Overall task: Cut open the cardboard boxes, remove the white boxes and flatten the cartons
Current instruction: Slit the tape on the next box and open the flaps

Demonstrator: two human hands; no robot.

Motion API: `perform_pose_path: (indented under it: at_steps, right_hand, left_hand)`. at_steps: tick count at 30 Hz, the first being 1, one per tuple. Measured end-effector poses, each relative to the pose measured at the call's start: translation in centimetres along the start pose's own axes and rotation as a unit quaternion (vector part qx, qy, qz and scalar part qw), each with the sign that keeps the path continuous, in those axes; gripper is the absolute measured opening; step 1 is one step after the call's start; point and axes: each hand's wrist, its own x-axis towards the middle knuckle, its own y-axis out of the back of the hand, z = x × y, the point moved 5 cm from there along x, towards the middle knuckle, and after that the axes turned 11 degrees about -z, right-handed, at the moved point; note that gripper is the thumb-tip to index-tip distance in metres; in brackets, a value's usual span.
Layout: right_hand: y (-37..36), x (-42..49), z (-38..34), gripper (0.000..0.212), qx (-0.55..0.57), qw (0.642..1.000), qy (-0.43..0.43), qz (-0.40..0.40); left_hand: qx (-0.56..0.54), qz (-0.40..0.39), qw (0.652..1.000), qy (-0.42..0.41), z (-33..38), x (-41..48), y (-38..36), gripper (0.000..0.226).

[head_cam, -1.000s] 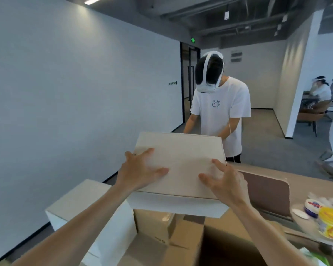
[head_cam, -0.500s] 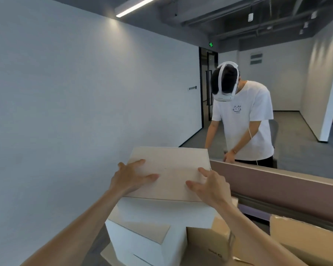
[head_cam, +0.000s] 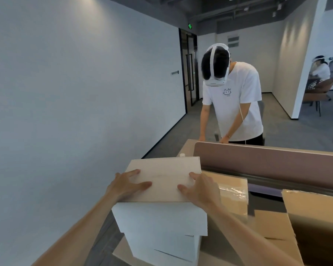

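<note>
Grey-walled office. At lower centre, a white box (head_cam: 161,179) is rested on a white stack (head_cam: 161,242) and is pressed from above by the flat, spread left hand (head_cam: 127,186) and right hand (head_cam: 202,191); an opened carton (head_cam: 315,214) is seen lower right.

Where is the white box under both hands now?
Head view, low centre: the white box lies on a lower white box, left of the taped cardboard carton, with the left hand and right hand on its top.

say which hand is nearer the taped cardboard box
Right. The right hand rests on the white box, beside the taped cardboard box; left hand is on the white box's far side.
</note>
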Motion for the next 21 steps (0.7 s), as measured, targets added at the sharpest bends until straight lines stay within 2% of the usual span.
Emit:
perform_pose_path:
  at_steps: [3, 10, 17, 19, 21]
  right_hand:
    - [-1.3, 0.7, -1.1, 0.043, -0.029, 1.000, -0.006, -0.007]
    - [-2.2, 1.8, -1.9, 0.055, -0.012, 1.000, -0.021, -0.015]
    - [-2.5, 2.1, -1.0, 0.046, 0.005, 1.000, 0.000, -0.008]
    - [-2.2, 1.9, -0.2, 0.042, 0.030, 0.999, 0.013, -0.005]
    - [-1.7, 1.5, 1.2, 0.045, 0.069, 0.997, 0.023, -0.001]
  left_hand:
    - [0.004, 0.000, 1.000, -0.006, -0.9, 1.1, 0.9, 0.117]
    - [0.035, 0.007, 0.999, -0.019, -1.5, 3.2, 2.0, 0.098]
    - [0.059, 0.033, 0.997, -0.026, -0.8, 3.6, 1.8, 0.087]
    - [0.111, 0.074, 0.991, -0.025, 0.6, 3.4, 1.1, 0.074]
    - [0.151, 0.116, 0.980, -0.058, 3.3, 3.2, -0.6, 0.053]
